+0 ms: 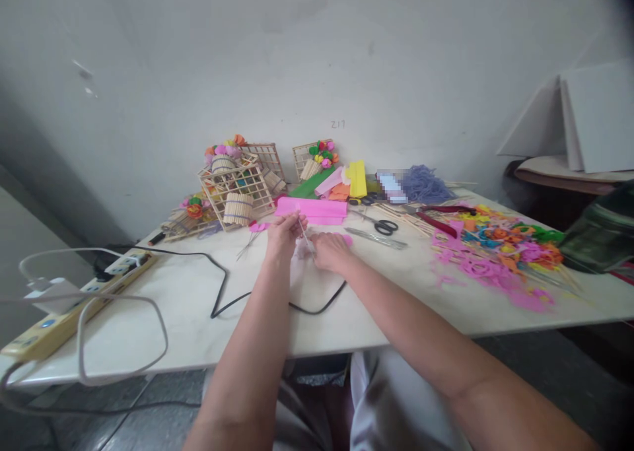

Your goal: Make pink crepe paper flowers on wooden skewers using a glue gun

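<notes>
My left hand (284,232) is closed in a pinch on the upper end of a thin, pale stick (305,235). The stick slants down to the right toward my right hand (331,249), whose fingers are curled at its lower end; whether they grip the stick or something smaller is hidden. Just behind both hands lies a bright pink sheet of crepe paper (317,209). Small pink paper pieces (258,227) and thin wires (247,243) rest left of my left hand. To the right of my right hand are scissors (384,226) and a bundle of thin metallic rods (376,238).
Stick-lattice frames with paper flowers (236,190) stand at the back left. Red-handled pliers (440,221) and colourful paper scraps (500,249) lie right, beside a green container (599,233). A power strip (79,312) lines the left edge; a black cable (220,286) crosses the table.
</notes>
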The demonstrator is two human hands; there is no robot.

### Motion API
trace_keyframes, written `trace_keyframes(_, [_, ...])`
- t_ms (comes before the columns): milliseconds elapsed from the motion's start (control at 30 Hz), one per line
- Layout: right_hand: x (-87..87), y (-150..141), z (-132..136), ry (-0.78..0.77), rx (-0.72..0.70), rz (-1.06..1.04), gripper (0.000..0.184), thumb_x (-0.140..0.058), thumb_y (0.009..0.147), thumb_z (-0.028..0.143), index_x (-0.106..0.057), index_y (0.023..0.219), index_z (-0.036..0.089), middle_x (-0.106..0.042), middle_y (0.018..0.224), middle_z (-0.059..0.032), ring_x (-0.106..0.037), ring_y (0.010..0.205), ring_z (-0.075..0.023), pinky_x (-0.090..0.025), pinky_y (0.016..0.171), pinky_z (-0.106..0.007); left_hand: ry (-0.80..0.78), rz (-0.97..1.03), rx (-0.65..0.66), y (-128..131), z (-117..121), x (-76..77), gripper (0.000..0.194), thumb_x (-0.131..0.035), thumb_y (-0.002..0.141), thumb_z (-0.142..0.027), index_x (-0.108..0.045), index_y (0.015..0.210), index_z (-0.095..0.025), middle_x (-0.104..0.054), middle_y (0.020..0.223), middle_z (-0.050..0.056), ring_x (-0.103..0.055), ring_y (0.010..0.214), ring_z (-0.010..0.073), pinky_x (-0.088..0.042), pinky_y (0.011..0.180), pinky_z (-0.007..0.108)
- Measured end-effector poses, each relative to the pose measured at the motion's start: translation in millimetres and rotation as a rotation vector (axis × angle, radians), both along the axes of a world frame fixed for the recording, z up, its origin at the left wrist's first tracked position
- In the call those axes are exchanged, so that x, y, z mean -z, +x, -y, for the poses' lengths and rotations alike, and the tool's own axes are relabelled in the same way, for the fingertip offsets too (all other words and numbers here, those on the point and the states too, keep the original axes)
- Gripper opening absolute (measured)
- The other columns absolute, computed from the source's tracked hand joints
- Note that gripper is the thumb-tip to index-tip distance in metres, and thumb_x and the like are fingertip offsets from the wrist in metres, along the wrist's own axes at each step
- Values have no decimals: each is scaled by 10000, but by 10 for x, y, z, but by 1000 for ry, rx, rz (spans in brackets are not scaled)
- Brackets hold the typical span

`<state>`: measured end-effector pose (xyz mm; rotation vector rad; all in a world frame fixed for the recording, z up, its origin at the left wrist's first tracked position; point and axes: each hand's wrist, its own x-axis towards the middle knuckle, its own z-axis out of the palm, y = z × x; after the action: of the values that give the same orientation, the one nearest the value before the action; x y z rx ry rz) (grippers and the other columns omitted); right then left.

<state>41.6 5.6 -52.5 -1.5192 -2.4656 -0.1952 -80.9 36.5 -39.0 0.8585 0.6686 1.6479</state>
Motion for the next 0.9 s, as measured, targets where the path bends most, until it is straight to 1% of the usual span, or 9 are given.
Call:
trace_keyframes(100, [-8, 31, -20, 38, -10, 27, 314, -469, 750, 264, -558, 1023, 136, -617, 930, -159, -571, 863, -262, -388, 711, -334, 16, 47, 5, -8, 7, -20, 88, -650, 614, -130, -630, 698, -112, -634, 607, 34, -581, 517, 76, -467, 509, 164])
trace_keyframes(233, [-48, 161, -82, 97, 8, 50, 307, -454, 784, 309, -560, 1009, 129, -619, 894, -160, -569, 846, -267, -381, 698, -337, 23, 138, 14, -24, 22, -50, 54, -622, 642, -111, -620, 696, -116, -617, 592, 18, -562, 504, 57, -466, 538, 156])
trace_keyframes(367, [-92, 340, -122, 98, 75, 55, 286, -449, 780, 224, -553, 1025, 118, -613, 920, -171, -558, 893, -260, -365, 738, -335, 20, 201, -2, -47, 21, -61, 76, -618, 653, -109, -612, 726, -128, -616, 606, 12, -568, 526, 59, -476, 595, 170])
trace_keyframes(500, [-119, 506, -180, 78, 170, -59, 320, -489, 755, 288, -552, 1028, 133, -612, 941, -161, -559, 892, -262, -374, 736, -337, 13, 192, -20, -67, -19, -17, 83, -633, 639, -111, -612, 718, -125, -615, 609, 12, -561, 520, 54, -468, 569, 162])
trace_keyframes(600, [-126, 583, -264, 58, 240, -316, 277, -511, 724, 259, -572, 978, 170, -625, 913, -115, -571, 847, -243, -394, 699, -323, 10, 120, -11, -70, -54, 40, 103, -668, 609, -130, -612, 693, -109, -614, 597, 17, -560, 511, 58, -463, 542, 164])
trace_keyframes(667, [-138, 601, -308, -32, 215, -606, 235, -540, 697, 270, -582, 901, 161, -630, 811, -82, -576, 720, -208, -410, 607, -291, 22, 42, 13, -65, -66, 75, 145, -697, 584, -157, -611, 685, -98, -617, 599, 23, -565, 514, 66, -468, 543, 177])
trace_keyframes(700, [-148, 602, -317, -97, 158, -780, 221, -544, 697, 291, -578, 867, 154, -623, 756, -64, -562, 631, -177, -407, 549, -270, 26, 1, 23, -61, -68, 90, 167, -709, 573, -174, -610, 681, -95, -619, 604, 27, -567, 516, 71, -469, 543, 185])
trace_keyframes(800, [-198, 595, -292, -287, -102, -1236, 257, -535, 719, 391, -547, 773, 140, -583, 644, -26, -450, 423, -88, -355, 408, -224, 27, -81, 32, -48, -62, 117, 203, -726, 555, -211, -604, 665, -91, -623, 610, 35, -572, 522, 81, -472, 545, 200])
trace_keyframes(900, [-252, 606, -233, -406, -256, -1420, 322, -554, 705, 460, -529, 729, 140, -559, 577, -10, -391, 353, -58, -300, 343, -208, 30, -109, 40, -37, -50, 132, 207, -728, 550, -220, -595, 644, -93, -617, 600, 31, -569, 523, 81, -473, 559, 209])
